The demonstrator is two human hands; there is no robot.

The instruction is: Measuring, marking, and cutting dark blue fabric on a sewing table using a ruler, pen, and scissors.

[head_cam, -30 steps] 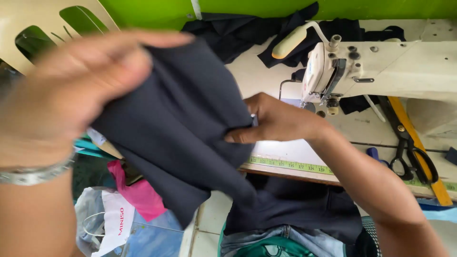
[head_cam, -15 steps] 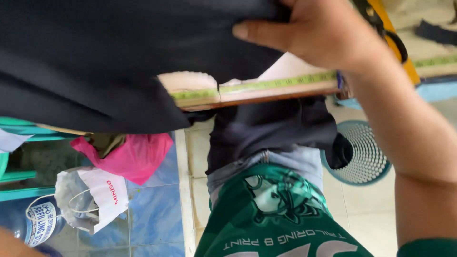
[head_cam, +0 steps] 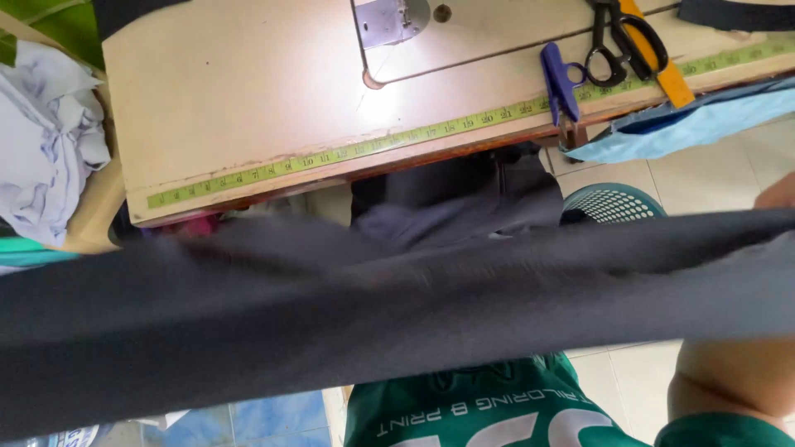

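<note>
Across the lower half of the frame, a blurred dark navy fabric (head_cam: 397, 331) was stretched below the pale wooden worktop (head_cam: 248, 91); neither hand's grip could be told.

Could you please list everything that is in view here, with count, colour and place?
cloth: one, dark navy, stretched blurred across the lower half of the view
table: one, pale beige, top of view
tape measure: one, yellow-green, along the table's front edge
scissors: one pair, black, top right on the table
thread snips: one, blue, left of the scissors
metal plate: one, silver, set in the table top
basket: one, teal, on the floor under the table
crumpled fabric: one heap, pale lilac, far left
light blue fabric: one, hanging at the table's right edge
shirt: green, bottom centre
forearm: one, bottom right; hands hidden
</note>
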